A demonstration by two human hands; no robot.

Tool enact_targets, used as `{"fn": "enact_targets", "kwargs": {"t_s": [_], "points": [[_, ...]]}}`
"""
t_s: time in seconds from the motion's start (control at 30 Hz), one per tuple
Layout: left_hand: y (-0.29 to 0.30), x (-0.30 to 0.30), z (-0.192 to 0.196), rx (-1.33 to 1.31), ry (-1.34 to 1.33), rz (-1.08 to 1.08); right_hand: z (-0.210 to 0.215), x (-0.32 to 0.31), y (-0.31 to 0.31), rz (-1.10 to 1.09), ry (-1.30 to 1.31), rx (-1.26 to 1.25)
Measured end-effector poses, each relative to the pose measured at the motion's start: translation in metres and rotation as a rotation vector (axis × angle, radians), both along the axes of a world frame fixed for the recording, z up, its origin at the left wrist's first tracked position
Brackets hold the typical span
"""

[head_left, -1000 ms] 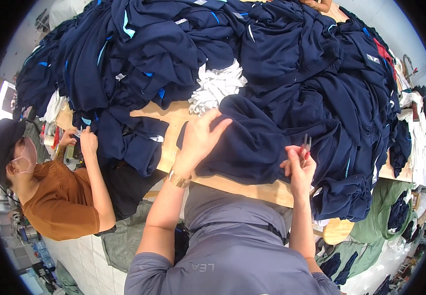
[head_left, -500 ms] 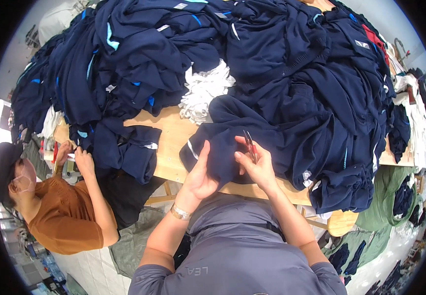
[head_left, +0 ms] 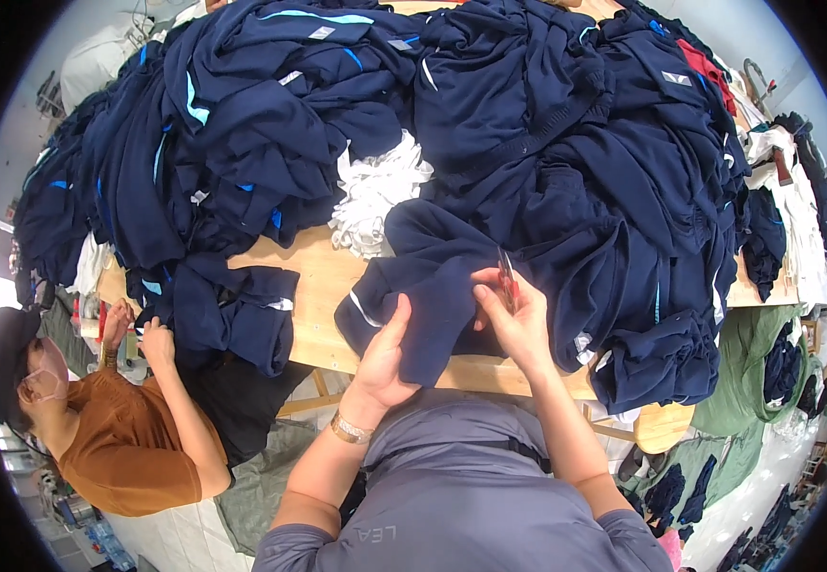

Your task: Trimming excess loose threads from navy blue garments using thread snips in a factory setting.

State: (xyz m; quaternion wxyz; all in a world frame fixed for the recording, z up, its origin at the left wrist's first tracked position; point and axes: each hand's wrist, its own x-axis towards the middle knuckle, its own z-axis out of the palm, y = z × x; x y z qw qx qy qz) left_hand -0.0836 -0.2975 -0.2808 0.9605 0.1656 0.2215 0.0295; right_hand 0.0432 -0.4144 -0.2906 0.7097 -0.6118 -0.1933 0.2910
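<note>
A navy garment (head_left: 433,310), part of a larger heap, hangs over the near table edge in front of me. My left hand (head_left: 385,357) grips its lower edge, thumb on top and the other fingers hidden behind the cloth. In my right hand (head_left: 514,319) is a small pair of red-handled thread snips (head_left: 507,276), blades pointing up and away from me. That hand is closed around them beside the garment's right part; whether its fingertips also pinch cloth I cannot tell.
Navy garments (head_left: 528,86) heap over the wooden table (head_left: 309,286). A bundle of white strips (head_left: 380,191) lies mid-table. At the left a person in a brown shirt (head_left: 132,429) works with both hands. A wooden stool (head_left: 663,427) stands below the table's right end.
My right hand has shifted right, away from my left, still holding the snips. The cloth between my hands looks more spread. The whole view has also shifted slightly.
</note>
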Motion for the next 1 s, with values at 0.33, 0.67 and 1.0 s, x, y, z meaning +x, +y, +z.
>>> {"fn": "enact_targets", "kwargs": {"t_s": [0.33,0.67,1.0], "points": [[-0.03,0.008,-0.002,0.258,-0.152,0.066,0.012,-0.023,-0.004,-0.075,-0.221,-0.197],[-0.023,0.011,0.001,-0.004,-0.146,0.178,-0.002,-0.012,-0.028,-0.075,-0.31,-0.18],[-0.026,0.009,0.001,-0.061,-0.18,0.173,-0.008,-0.013,-0.031,-0.182,-0.908,-0.328]]}}
